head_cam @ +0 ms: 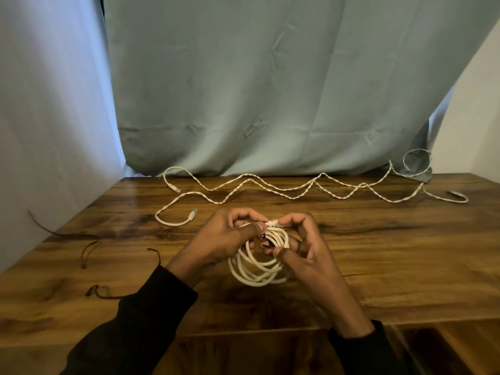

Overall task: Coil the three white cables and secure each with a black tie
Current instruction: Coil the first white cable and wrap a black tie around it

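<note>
A coiled white cable (257, 269) hangs in several loops between my hands above the wooden table (378, 253). My left hand (224, 239) grips the coil's top from the left, thumb pressed near the plug end. My right hand (303, 247) pinches the coil from the right, with a dark tie end showing by its thumb. Two more white cables (270, 188) lie uncoiled in wavy lines across the far side of the table. Black ties (89, 253) lie on the left of the table, another black tie (105, 292) close to my left sleeve.
A grey-green cloth (270, 90) hangs behind the table, with pale walls on both sides. The loose cables' plugs (193, 213) lie left of my hands. One cable loops up against the cloth at the far right (416, 163).
</note>
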